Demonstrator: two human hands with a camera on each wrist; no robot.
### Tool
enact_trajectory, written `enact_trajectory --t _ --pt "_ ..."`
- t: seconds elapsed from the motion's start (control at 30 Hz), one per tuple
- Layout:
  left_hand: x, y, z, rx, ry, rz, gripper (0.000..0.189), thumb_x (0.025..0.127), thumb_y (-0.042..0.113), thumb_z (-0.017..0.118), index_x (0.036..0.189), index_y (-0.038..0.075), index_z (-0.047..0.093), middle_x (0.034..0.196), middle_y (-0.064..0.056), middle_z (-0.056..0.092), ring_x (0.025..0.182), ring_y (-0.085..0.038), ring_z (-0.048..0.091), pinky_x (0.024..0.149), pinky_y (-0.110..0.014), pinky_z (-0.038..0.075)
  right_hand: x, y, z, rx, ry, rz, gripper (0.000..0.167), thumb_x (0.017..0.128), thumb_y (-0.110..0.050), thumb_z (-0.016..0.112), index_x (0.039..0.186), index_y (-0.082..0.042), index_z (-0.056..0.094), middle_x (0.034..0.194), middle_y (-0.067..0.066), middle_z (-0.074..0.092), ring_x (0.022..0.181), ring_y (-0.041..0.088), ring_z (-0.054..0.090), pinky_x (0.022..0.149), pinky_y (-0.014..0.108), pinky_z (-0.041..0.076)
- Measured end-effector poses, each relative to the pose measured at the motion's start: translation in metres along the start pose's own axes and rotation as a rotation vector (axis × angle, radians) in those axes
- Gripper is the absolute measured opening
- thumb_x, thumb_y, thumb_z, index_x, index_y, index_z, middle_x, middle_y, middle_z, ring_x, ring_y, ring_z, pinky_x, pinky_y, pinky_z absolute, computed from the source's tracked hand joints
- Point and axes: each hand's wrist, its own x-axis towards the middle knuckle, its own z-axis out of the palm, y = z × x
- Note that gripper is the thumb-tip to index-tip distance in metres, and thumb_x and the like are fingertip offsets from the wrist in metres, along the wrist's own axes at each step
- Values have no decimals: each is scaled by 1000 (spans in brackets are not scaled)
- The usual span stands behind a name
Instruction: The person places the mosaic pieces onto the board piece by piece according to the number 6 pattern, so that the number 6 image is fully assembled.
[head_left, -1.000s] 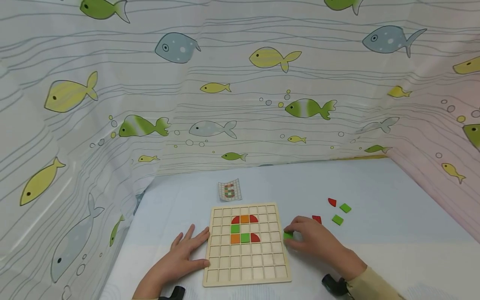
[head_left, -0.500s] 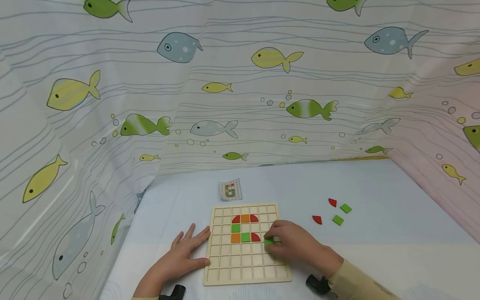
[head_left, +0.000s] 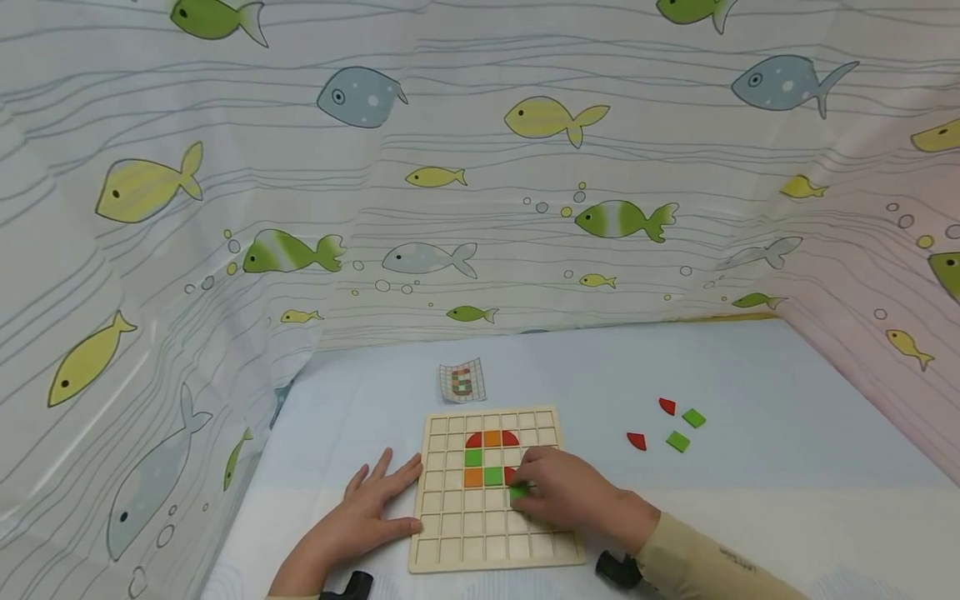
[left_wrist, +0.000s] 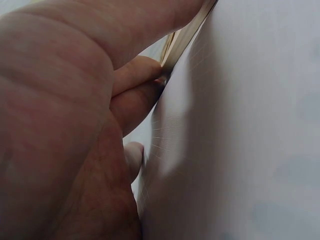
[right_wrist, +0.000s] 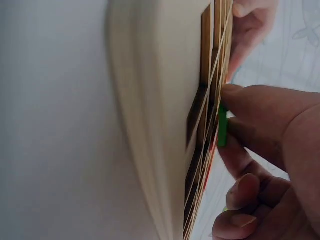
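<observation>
A wooden grid board lies flat on the table. In its cells sit red quarter-round tiles, orange square tiles and green square tiles; the orange tile and green tile share a row with a red one partly covered by fingers. My right hand pinches a green square tile between thumb and fingers, at the cell below that red tile. In the right wrist view the green tile stands at the board's surface. My left hand rests on the table, fingers spread, thumb and fingertips touching the board's left edge.
A small pattern card lies behind the board. Two red quarter-round tiles and two green square tiles lie loose to the right. A fish-print curtain surrounds the table. Each wrist wears a black device.
My right hand has carried the green tile leftward from beside the board's right edge to over the grid. The left hand stays in place.
</observation>
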Motion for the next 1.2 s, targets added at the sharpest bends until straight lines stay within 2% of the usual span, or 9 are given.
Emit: enact_trajectory --t 0.17,0.43,0.6,0.73,0.97,1.07,1.2 --pt "-1 0 0 5 5 6 89 81 58 72 152 14 42 158 3 34 149 -38 1 114 -60 -7 2 -3 3 -36 -22 -23 22 87 -30 78 105 -17 78 92 -14 60 83 1 53 75 21 51" --pt "0 2 -1 24 16 11 89 81 59 72 151 12 43 158 3 34 149 -37 1 115 -59 -6 3 -1 6 -39 -3 -56 24 87 -30 78 106 -16 79 92 -13 59 83 0 53 74 18 49" --pt "0 1 0 26 19 11 89 81 59 72 151 13 43 158 4 33 149 -37 1 115 -58 -6 3 -1 7 -57 6 -73 24 87 -30 78 106 -16 79 94 -13 61 86 2 56 78 19 50" --pt "0 0 1 21 17 12 89 81 59 72 151 13 43 158 4 33 149 -37 1 115 -58 -7 2 -2 5 -28 -8 -69 22 86 -29 79 105 -17 79 96 -15 64 90 2 57 81 22 52" --pt "0 -2 2 29 19 16 89 81 60 71 151 13 43 158 4 33 149 -37 1 115 -59 -6 -5 4 0 79 2 -10 28 88 -25 76 115 -16 75 102 -15 67 92 1 59 82 25 52" --pt "0 -2 2 27 19 18 90 81 60 71 152 14 42 158 4 33 150 -36 1 115 -59 -6 -10 8 -3 131 14 44 33 89 -26 75 121 -16 73 103 -15 66 93 3 59 83 27 53" --pt "0 -2 2 25 15 19 89 81 60 70 152 13 42 158 4 33 150 -36 0 114 -59 -7 -17 16 -7 188 27 120 39 89 -30 75 124 -15 71 105 -16 65 104 8 60 88 31 53"
